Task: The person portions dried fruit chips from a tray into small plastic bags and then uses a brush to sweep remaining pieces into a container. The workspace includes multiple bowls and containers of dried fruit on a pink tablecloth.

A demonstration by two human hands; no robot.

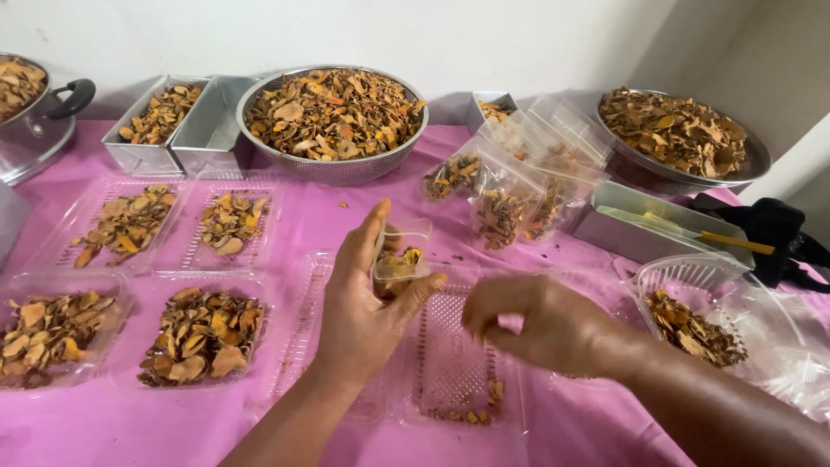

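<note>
- Left hand (367,298) pinches a small clear pouch (400,255) of dried slices between thumb and fingers, above an open clear tray (450,363).
- Right hand (540,324) hovers just beside it, fingers curled together, holding nothing visible.
- Pink tablecloth (311,225) underneath, filled bags (506,199) behind.

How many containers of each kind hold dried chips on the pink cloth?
Clear plastic trays with chips: 6
Round metal colander bowls: 2
Rectangular metal tins with chips: 2
Lidless metal pot: 1
Small clear bag in left hand: 1
Total: 12
</note>
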